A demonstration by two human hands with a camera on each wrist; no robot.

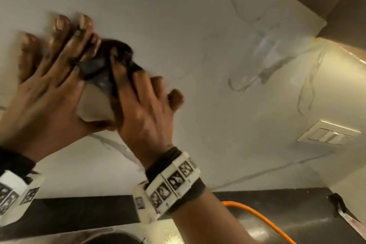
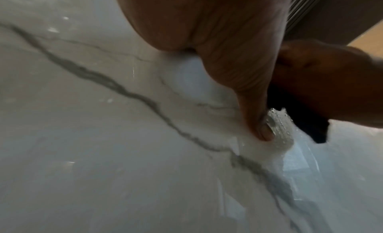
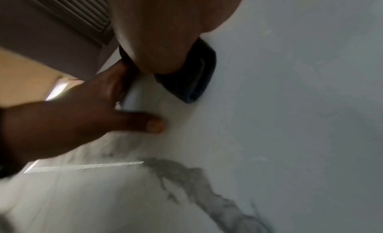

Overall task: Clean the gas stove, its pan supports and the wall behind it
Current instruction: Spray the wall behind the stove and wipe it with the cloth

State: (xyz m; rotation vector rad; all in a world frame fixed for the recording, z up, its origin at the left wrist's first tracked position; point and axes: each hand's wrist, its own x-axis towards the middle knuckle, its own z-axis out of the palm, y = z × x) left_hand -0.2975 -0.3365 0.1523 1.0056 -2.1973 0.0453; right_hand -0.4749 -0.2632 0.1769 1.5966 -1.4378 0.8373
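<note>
Both hands press a dark, crumpled, wet cloth (image 1: 107,65) flat against the white marble-veined wall panel (image 1: 198,45). The left hand (image 1: 45,85) lies with fingers straight and spread, its fingertips (image 1: 61,24) on the wall just above the cloth; the right hand (image 1: 144,109) also has fingers extended, soot-stained, pressing on the cloth's lower edge. Foam (image 2: 279,131) sits beside the left thumb. Judging by this, the wall-wiping stage is under way. Below the wrists only a strip of steel stove top (image 1: 297,230) with an orange hose (image 1: 263,222) shows, so whether the stove and pan supports are cleaned cannot be told.
</note>
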